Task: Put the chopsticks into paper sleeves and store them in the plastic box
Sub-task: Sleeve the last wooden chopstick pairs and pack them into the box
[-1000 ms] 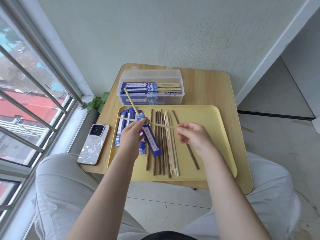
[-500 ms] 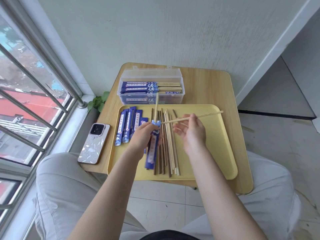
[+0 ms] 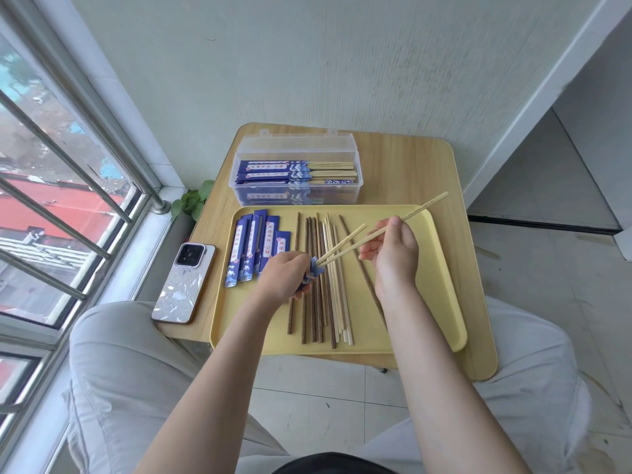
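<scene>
My left hand (image 3: 285, 277) grips a blue paper sleeve (image 3: 312, 270) over the yellow tray (image 3: 441, 278); most of the sleeve is hidden by the fingers. One light chopstick (image 3: 343, 242) sticks out of the sleeve's mouth. My right hand (image 3: 393, 253) pinches a second light chopstick (image 3: 422, 208) whose tip meets that mouth. Several dark and light loose chopsticks (image 3: 319, 285) lie side by side on the tray. Several empty blue sleeves (image 3: 251, 249) lie at the tray's left. The clear plastic box (image 3: 295, 145) behind the tray holds sleeved chopsticks (image 3: 295, 172).
A phone (image 3: 184, 283) lies face down on the small wooden table (image 3: 410, 165), left of the tray. A window with metal bars (image 3: 68, 186) runs along the left, a green plant (image 3: 193, 200) by its sill. A wall stands behind the table. My knees flank the table.
Both hands moved right over the loose chopsticks. The first chopstick swung from pointing away to slanting right in the sleeve. My right hand brought the second chopstick's tip to the sleeve's mouth.
</scene>
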